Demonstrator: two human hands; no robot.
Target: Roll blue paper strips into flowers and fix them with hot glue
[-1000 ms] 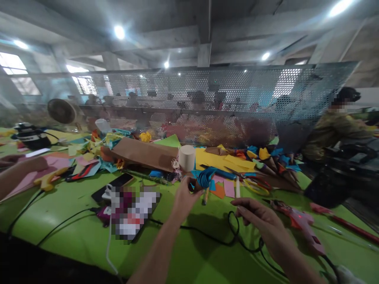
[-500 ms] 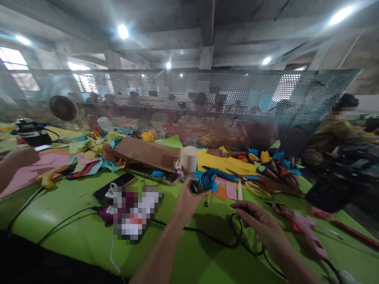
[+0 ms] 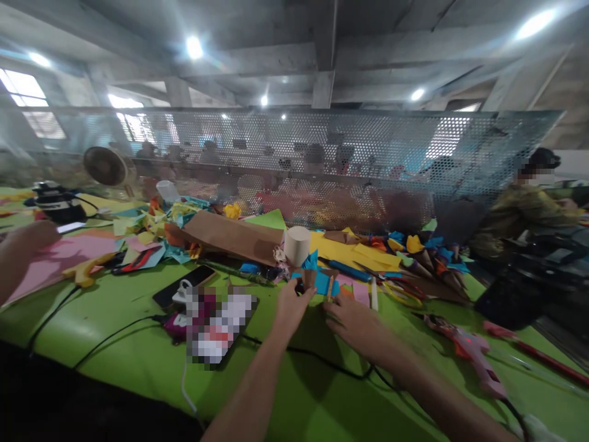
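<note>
My left hand (image 3: 291,306) is closed around a small brown paper cone with blue paper in it (image 3: 309,272), held just above the green table (image 3: 124,344). My right hand (image 3: 353,322) reaches forward beside it, fingers stretched flat toward an orange pencil (image 3: 330,288) and coloured paper scraps (image 3: 359,292). Nothing shows in the right hand. A pale cardboard tube (image 3: 297,245) stands upright just behind the cone.
A pink glue gun (image 3: 473,356) lies at the right with its black cord (image 3: 322,359) crossing under my arms. A phone (image 3: 184,286) and a blurred object lie at the left. Paper cones (image 3: 427,264), yellow sheets, a brown bag (image 3: 230,236), a mesh screen and other people are behind.
My right hand has moved forward and left from over the cord to beside the left hand. The left hand has turned the cone, so the blue paper now shows above its fingers.
</note>
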